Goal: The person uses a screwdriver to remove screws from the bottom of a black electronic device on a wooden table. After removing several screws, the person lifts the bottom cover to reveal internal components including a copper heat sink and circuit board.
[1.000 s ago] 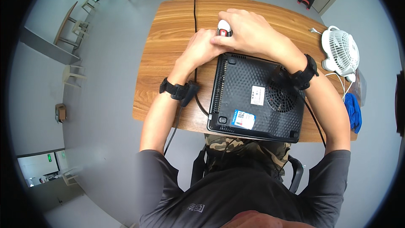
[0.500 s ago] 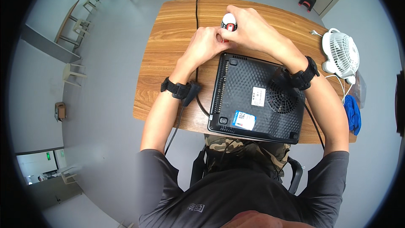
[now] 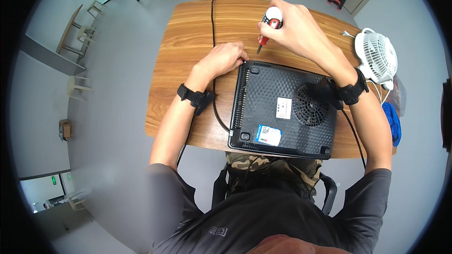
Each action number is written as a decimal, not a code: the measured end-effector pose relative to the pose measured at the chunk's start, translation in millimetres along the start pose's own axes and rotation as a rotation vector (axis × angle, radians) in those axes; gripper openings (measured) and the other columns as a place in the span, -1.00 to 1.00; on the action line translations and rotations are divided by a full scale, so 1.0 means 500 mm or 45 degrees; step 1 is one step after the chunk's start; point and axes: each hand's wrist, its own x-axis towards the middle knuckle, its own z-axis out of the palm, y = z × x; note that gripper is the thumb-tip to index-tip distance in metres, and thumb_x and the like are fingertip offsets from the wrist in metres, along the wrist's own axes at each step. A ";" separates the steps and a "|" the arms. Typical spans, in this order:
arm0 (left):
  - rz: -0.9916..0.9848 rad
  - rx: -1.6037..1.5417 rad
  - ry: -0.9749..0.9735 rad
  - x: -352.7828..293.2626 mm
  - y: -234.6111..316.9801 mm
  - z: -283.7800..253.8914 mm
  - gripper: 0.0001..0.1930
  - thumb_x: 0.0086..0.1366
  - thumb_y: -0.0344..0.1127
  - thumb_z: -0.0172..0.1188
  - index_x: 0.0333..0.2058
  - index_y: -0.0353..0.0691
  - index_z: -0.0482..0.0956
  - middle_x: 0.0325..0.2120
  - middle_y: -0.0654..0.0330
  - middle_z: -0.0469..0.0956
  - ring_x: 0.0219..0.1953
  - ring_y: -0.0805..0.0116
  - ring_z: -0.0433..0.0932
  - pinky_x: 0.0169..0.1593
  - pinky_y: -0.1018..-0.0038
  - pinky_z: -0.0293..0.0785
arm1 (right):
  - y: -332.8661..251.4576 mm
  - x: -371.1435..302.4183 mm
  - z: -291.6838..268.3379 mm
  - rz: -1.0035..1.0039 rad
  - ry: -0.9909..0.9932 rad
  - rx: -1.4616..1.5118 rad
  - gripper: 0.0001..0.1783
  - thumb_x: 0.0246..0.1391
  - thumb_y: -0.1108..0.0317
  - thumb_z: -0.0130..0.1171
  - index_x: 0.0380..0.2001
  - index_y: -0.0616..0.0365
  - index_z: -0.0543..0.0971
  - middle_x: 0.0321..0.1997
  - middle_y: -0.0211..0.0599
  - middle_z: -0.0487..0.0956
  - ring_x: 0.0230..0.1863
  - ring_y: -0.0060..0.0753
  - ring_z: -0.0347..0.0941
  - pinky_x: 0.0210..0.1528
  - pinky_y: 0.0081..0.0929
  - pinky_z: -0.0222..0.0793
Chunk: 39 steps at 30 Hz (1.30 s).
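Observation:
A black induction cooker (image 3: 268,96) lies on the table with its underside up, showing a round fan grille, vent slots, rubber feet and two labels. In my right hand (image 3: 297,24) is a screwdriver (image 3: 273,20) with a white, black and red handle, my fingers wrapped round it. Its short shaft points down, apart from the cooker, just beyond its far edge. My left hand (image 3: 225,59) is at the cooker's far left corner, fingers curled and fingertips pressed together there. Whatever they pinch is too small to make out.
On the wooden table (image 3: 188,37) a black cable (image 3: 213,28) runs along the left of the cooker. A white fan (image 3: 375,56) stands at the right edge, with a blue cloth (image 3: 391,123) nearer me. Black straps with small devices (image 3: 195,98) are round both wrists.
My hands have parted. The right one has lifted the screwdriver away to the right, its shaft now showing. My left hand has shifted slightly down to the cooker's corner.

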 end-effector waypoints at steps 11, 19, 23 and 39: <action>0.111 0.026 -0.003 0.011 -0.032 0.019 -0.86 0.30 -0.37 0.30 -0.23 -0.27 0.73 -0.20 0.04 0.72 -0.09 -0.02 0.67 0.03 0.18 0.59 | 0.054 -0.072 -0.058 0.030 0.098 0.015 -0.57 0.09 0.13 0.36 -0.33 0.38 0.57 -0.51 0.07 0.64 -0.46 0.00 0.64 -0.34 -0.21 0.53; -0.112 -0.285 -0.050 0.010 -0.014 -0.001 -0.84 0.34 -0.36 0.32 -0.22 -0.36 0.70 -0.29 0.00 0.73 -0.24 0.11 0.70 -0.10 0.28 0.61 | 0.066 -0.087 -0.048 0.070 0.058 -0.015 -0.54 0.18 0.01 0.34 -0.35 0.25 0.54 -0.47 -0.17 0.64 -0.44 -0.28 0.58 -0.34 -0.33 0.46; -0.270 -0.588 -0.133 0.004 -0.040 0.020 -0.80 0.43 -0.30 0.29 -0.20 -0.36 0.67 -0.38 0.32 0.62 -0.31 0.54 0.52 -0.13 0.51 0.52 | 0.066 -0.091 -0.049 0.095 0.029 -0.044 -0.54 0.18 0.00 0.35 -0.35 0.24 0.54 -0.46 -0.20 0.64 -0.42 -0.32 0.57 -0.31 -0.36 0.45; -0.371 -0.672 -0.282 0.029 -0.061 0.033 -0.81 0.44 -0.29 0.22 -0.24 -0.32 0.63 -0.41 0.38 0.55 -0.32 0.58 0.44 -0.16 0.52 0.47 | 0.064 -0.086 -0.022 0.040 -0.011 0.025 -0.57 0.16 0.06 0.37 -0.31 0.27 0.53 -0.47 -0.09 0.64 -0.45 -0.16 0.59 -0.33 -0.26 0.49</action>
